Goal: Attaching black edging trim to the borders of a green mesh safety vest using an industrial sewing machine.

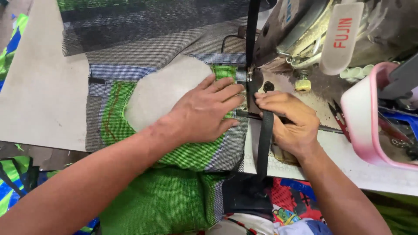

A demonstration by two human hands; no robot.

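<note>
Left hand (204, 111) flattens mesh (183, 152) (green); right hand (287, 122) pinches strap (264, 143).

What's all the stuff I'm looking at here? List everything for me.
mesh fabric: one piece, green with grey and blue bands, middle of the table under the left hand
black strap: one, running from the sewing machine toward the table's front edge
sewing machine: one, grey, top right
pink tray: one, right edge, holding small tools
snips: one pair, red-handled, beside the tray
table: one, beige
left hand: flat on the fabric
right hand: gripping the strap
</note>
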